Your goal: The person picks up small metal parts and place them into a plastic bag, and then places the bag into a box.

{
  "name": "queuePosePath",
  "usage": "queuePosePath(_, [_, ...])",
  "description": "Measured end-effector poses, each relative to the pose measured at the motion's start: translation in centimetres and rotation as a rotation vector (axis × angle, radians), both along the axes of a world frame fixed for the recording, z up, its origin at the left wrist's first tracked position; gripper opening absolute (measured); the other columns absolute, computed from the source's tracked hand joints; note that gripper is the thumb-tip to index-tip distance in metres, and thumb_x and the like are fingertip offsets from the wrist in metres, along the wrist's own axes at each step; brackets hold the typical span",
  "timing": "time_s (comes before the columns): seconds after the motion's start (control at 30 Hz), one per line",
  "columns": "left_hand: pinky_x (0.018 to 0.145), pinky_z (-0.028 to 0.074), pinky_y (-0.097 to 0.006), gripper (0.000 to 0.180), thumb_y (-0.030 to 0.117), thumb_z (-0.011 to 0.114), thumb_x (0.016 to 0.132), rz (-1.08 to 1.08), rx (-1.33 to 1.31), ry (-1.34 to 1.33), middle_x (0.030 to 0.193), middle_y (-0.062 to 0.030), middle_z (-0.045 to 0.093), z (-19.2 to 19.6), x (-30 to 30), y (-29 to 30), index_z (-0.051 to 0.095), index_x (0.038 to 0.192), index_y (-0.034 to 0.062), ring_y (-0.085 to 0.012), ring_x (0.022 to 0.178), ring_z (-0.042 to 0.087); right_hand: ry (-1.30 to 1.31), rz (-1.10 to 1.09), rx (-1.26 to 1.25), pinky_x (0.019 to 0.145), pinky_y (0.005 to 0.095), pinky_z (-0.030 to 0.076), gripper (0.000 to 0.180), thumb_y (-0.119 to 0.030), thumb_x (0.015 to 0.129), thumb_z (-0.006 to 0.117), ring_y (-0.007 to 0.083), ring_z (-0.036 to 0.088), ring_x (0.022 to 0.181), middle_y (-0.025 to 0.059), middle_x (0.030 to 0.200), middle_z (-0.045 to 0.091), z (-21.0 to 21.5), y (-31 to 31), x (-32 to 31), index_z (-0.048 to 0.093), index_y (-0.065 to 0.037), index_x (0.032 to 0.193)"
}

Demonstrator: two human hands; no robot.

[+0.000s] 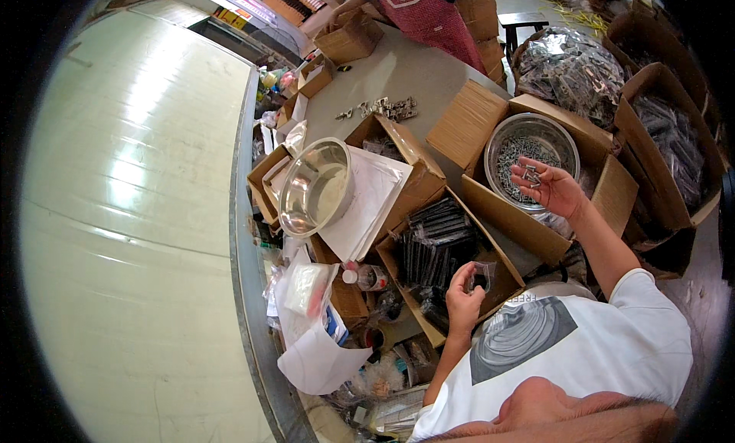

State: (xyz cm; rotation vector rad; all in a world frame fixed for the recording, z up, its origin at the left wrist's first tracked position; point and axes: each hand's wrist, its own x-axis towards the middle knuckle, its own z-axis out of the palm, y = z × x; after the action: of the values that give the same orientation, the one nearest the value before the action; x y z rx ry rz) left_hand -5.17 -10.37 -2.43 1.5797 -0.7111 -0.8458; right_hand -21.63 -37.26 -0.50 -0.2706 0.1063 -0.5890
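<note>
Screws (530, 177), several: loose on the spread fingers of our right hand (560, 192), palm up, beside a steel bowl (556, 129) holding more. Clear plastic bag (485, 273), one: pinched in our left hand (464, 301). Black packets (432, 248), many: in the open carton (494, 252) just beyond that hand.
</note>
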Motion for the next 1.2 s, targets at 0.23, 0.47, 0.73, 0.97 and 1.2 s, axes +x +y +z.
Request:
queuePosePath(0.23, [0.095,0.040,-0.030,0.050,-0.006,0.051,0.073,0.009,-0.020,-0.013,0.120,-0.0117,0.056,0.0,-0.1,0.1,0.052,0.123,-0.0051,-0.0201,0.112,0.053,0.071,0.000,-0.034,0.095,0.0413,0.050,0.049,-0.001,0.088,0.035,0.0335,0.051,0.117,0.0223,0.129,0.047,0.5,0.3,0.2,0.032,0.003,0.136])
queuePosePath(0.47, [0.100,0.037,-0.032,0.049,-0.005,0.051,0.072,0.029,0.034,0.000,0.121,-0.0123,0.055,1.3,-0.4,0.0,0.053,0.121,-0.0064,-0.0211,0.114,0.052,0.104,-0.005,-0.046,0.093,0.0408,0.051,0.047,-0.005,0.091,0.037,0.0335,0.052,0.117,0.0226,0.129,0.047,0.2,0.3,0.2,0.032,0.002,0.137])
queuePosePath(0.73, [0.099,0.038,-0.032,0.049,-0.005,0.051,0.072,0.029,0.022,0.021,0.121,-0.0115,0.055,0.8,-0.5,0.0,0.053,0.121,-0.0055,-0.0214,0.114,0.052,0.176,-0.034,-0.094,0.091,0.0407,0.052,0.044,-0.014,0.094,0.042,0.0317,0.056,0.111,0.0211,0.128,0.049,0.8,0.8,0.4,0.036,-0.002,0.136])
queuePosePath(0.97, [0.091,0.044,-0.030,0.045,-0.005,0.056,0.071,-0.032,0.000,-0.230,0.120,-0.0137,0.057,1.1,-0.6,-1.1,0.056,0.116,-0.0038,-0.0213,0.110,0.056,0.229,0.205,-0.234,0.089,0.0342,0.049,0.032,-0.024,0.093,0.047,0.0208,0.059,0.099,0.0119,0.104,0.061,2.8,6.8,4.4,0.057,-0.002,0.115])
queuePosePath(1.2, [0.085,0.045,-0.027,0.043,-0.004,0.057,0.071,0.021,0.058,-0.160,0.112,-0.0123,0.058,2.5,-0.7,-1.2,0.057,0.114,-0.0021,-0.0184,0.104,0.057,0.399,0.268,-0.906,0.093,0.0338,0.040,0.025,-0.019,0.091,0.048,0.0191,0.052,0.105,0.0107,0.107,0.058,4.5,13.4,6.3,0.060,-0.001,0.104])
